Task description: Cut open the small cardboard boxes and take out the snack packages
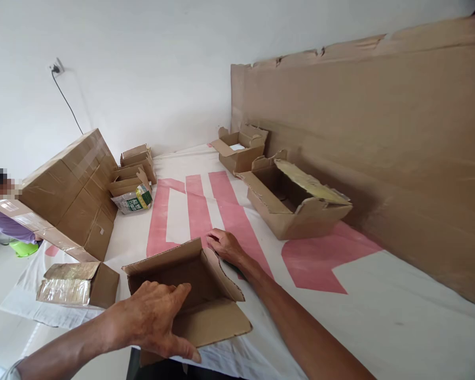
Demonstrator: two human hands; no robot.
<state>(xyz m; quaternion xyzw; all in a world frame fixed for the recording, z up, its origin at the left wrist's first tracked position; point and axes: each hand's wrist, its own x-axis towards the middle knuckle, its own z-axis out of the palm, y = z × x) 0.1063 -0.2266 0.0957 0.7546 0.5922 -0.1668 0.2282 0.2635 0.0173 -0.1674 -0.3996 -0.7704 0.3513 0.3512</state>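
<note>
An open cardboard box lies at the front of the cloth-covered table, its flaps spread and its inside visible. My left hand grips its near left side, with thumb and forefinger apart across the edge. At the far right corner of that box, my right hand has its fingers curled in against the edge of a side flap; the fingertips are partly hidden. A smaller closed cardboard box with shiny tape sits to the left of my left hand.
Two open cardboard boxes, a larger one and a smaller one, stand by a tall cardboard panel. On the left are stacked taped cartons, several small open boxes and a printed plastic bag. A person is beyond the cartons.
</note>
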